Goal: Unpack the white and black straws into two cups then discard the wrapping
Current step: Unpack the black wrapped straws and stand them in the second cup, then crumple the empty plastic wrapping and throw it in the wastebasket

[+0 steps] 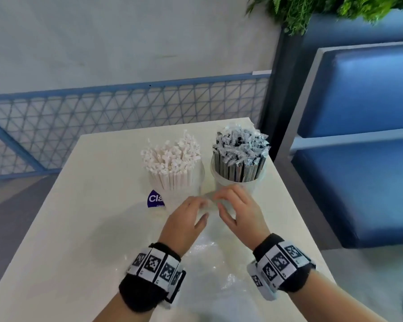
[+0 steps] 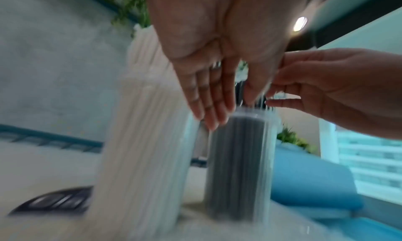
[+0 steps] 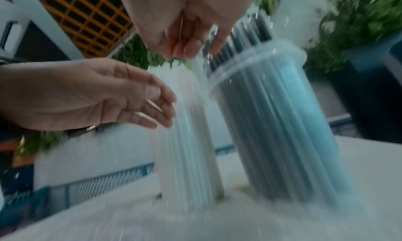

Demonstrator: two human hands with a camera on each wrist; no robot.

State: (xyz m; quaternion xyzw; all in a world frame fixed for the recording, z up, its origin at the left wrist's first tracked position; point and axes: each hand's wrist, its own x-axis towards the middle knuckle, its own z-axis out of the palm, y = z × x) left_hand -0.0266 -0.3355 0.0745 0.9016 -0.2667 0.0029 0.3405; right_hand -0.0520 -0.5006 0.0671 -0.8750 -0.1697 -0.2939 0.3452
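Straws: the white straws (image 1: 171, 163) stand upright in the left cup (image 1: 201, 180) and the black straws (image 1: 240, 156) upright in the right cup (image 1: 254, 184), side by side at the far middle of the table (image 1: 79, 228); judging by that, unpacking is done and discarding is what remains.
Wrapping: the clear wrapping (image 1: 209, 259) lies flat on the table, near side of the cups, its long axis running from the cups back between the wrists.
Key relation: its far end sits just under and between both hands, about equally close to each.
Left hand: the left hand (image 1: 186, 219) hovers palm down, fingers loosely extended; contact with the film cannot be told.
Right hand: the right hand (image 1: 237, 212) has fingers gently curved, nothing visibly pinched (wrist views too blurred to settle it).
Materials: thin, glossy, crinkled film, nearly invisible; paper-sleeved white straws with ragged tops; black ones in shiny sleeves; translucent plastic cups.
Also: a purple label (image 1: 156, 199) left of the cups.
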